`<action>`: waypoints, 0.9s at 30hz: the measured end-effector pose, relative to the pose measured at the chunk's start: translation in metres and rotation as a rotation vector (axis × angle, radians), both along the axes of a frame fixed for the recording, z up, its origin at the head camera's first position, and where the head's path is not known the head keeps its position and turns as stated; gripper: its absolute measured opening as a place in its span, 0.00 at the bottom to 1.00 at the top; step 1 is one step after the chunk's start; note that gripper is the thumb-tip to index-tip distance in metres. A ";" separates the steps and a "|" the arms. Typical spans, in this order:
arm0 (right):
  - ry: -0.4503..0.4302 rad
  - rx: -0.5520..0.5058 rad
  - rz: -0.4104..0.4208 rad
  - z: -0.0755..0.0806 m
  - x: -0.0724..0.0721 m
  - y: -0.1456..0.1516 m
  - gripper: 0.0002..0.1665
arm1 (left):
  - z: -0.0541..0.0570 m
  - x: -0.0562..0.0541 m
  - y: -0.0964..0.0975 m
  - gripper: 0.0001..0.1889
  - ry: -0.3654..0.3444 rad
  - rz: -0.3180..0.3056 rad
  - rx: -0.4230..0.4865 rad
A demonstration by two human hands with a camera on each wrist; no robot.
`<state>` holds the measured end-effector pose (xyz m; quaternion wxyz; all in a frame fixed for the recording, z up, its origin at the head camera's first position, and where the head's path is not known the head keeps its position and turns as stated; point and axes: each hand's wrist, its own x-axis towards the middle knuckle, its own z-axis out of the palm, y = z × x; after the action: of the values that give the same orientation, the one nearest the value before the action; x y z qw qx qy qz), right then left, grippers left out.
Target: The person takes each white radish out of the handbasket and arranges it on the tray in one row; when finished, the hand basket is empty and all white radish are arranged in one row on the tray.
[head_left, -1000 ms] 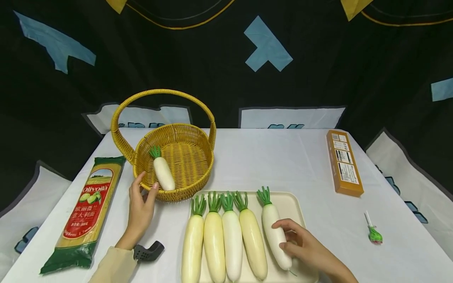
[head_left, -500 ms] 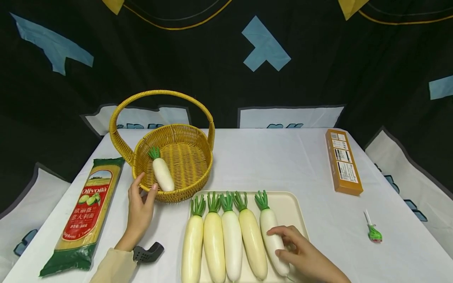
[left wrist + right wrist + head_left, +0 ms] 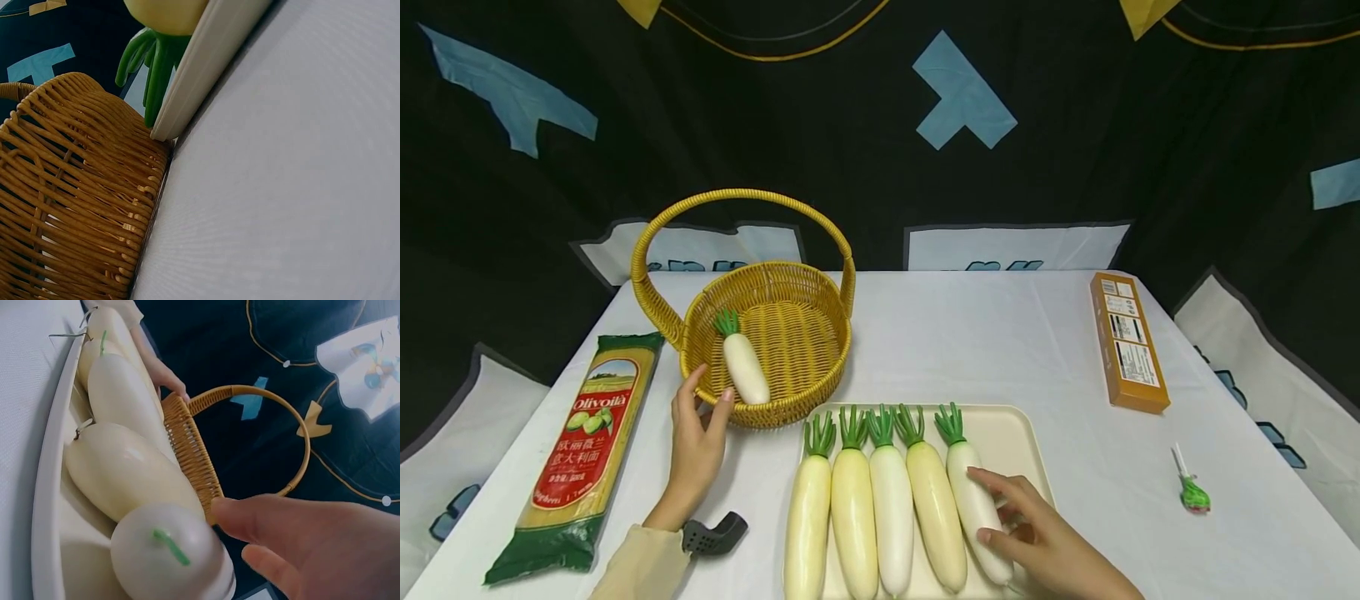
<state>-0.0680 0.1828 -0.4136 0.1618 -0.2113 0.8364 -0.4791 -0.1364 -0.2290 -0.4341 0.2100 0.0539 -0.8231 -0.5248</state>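
Observation:
A yellow wicker basket (image 3: 808, 367) stands left of centre, with a small white daikon radish (image 3: 747, 371) inside. My left hand (image 3: 696, 450) holds the basket's near left rim, its index finger and thumb tips at the rim; the left wrist view shows the basket's outer wall (image 3: 75, 187), but no fingers. On a cream tray (image 3: 1011, 429) several daikon radishes lie side by side, leaves pointing away. Over the rightmost white daikon radish (image 3: 972, 492) my right hand (image 3: 1037, 533) curls, index finger and thumb on its upper side. The right wrist view shows that radish's root end (image 3: 169, 550).
A green-ended spaghetti packet (image 3: 580, 450) lies left of the basket. Far right are an orange box (image 3: 1127, 346) and a green-wrapped lollipop (image 3: 1193, 492). A dark curved object (image 3: 715, 533) sits at my left wrist. Behind the white table (image 3: 970, 333) hangs a dark patterned cloth (image 3: 850, 142).
My right hand and the rightmost daikon radish have shifted left, closer to the row beside it; the radish's leafy end has swung slightly further left. My left hand stays at the basket rim.

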 end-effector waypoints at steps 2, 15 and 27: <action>0.006 0.015 -0.020 0.001 0.000 -0.001 0.33 | -0.001 0.000 0.000 0.30 -0.004 0.000 0.001; 0.220 -0.007 -0.066 0.015 -0.002 -0.001 0.26 | 0.001 0.001 0.000 0.30 -0.010 -0.001 0.005; 0.280 -0.057 0.041 0.033 -0.031 -0.020 0.25 | 0.000 0.001 0.001 0.30 -0.005 -0.003 0.000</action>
<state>-0.0985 0.1629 -0.3803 0.0471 -0.2975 0.8323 -0.4653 -0.1351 -0.2283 -0.4337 0.2069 0.0540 -0.8239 -0.5249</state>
